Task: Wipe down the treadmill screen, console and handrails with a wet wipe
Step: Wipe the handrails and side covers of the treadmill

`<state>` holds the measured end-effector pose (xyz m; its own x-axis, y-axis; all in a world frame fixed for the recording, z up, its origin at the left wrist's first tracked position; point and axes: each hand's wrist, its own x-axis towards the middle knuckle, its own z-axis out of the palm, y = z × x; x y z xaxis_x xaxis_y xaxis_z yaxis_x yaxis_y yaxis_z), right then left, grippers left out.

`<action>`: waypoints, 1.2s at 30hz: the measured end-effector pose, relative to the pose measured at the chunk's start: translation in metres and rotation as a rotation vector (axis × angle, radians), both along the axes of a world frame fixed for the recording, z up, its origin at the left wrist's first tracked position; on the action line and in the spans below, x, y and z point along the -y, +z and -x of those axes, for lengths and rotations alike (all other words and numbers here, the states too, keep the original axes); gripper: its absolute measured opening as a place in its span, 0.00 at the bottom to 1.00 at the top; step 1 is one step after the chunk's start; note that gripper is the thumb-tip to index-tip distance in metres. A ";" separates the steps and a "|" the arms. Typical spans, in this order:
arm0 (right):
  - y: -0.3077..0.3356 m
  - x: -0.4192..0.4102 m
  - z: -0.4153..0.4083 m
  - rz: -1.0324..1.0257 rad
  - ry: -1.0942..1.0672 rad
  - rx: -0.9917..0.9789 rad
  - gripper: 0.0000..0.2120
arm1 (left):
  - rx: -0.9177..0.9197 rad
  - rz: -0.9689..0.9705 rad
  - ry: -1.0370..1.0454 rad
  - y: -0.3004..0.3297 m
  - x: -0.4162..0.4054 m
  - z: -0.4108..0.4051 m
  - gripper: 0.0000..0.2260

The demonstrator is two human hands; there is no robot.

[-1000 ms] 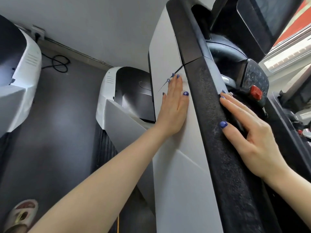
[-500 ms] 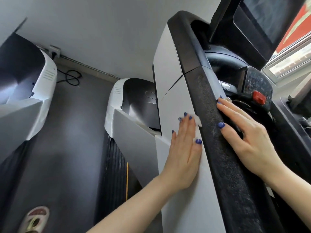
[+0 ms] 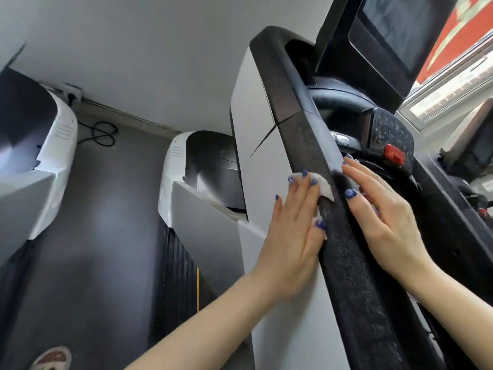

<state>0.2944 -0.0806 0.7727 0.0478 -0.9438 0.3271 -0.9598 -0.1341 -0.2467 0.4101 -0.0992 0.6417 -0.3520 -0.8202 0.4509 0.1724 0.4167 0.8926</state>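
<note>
Now the wet wipe (image 3: 324, 186) lies pressed under the left hand's (image 3: 292, 231) flat, released grip against the handrail (image 3: 344, 244).

Two hands (image 3: 290, 231), one wipe (image 3: 324, 186), three treadmills (image 3: 256, 124), one screen (image 3: 394, 30).

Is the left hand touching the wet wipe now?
Touching. The head view shows the left hand pressing flat on the wet wipe, whose white edges stick out past the fingertips beside the black handrail.

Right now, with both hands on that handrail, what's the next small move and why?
Probably slide the left hand down, dragging the wet wipe along the black handrail. The wipe is pressed under flat fingers at the rail's edge, and the long stretch below looks dusty. The right hand lies flat on the other side.
</note>
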 end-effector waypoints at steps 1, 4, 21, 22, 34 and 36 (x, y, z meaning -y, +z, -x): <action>0.000 -0.001 0.000 0.016 0.003 0.001 0.26 | 0.023 0.064 -0.022 -0.003 -0.019 -0.004 0.26; 0.000 -0.003 -0.001 0.025 0.004 0.014 0.25 | 0.080 0.130 -0.053 -0.011 -0.044 -0.009 0.26; -0.001 -0.001 -0.002 0.065 -0.046 0.057 0.28 | 0.135 0.147 0.070 0.016 0.058 0.000 0.25; -0.002 -0.001 -0.002 0.071 -0.044 0.065 0.28 | 0.133 0.168 0.062 0.011 0.044 -0.003 0.25; -0.003 0.016 0.005 0.026 -0.052 0.013 0.31 | 0.099 0.162 0.158 0.021 0.076 0.004 0.23; -0.004 0.026 0.005 0.005 -0.059 0.025 0.31 | 0.067 0.167 0.144 0.020 0.081 0.005 0.22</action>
<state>0.2891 -0.1066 0.7692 -0.0156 -0.9431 0.3321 -0.9596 -0.0791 -0.2699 0.4054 -0.1807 0.6618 -0.2702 -0.7800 0.5644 0.0428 0.5759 0.8164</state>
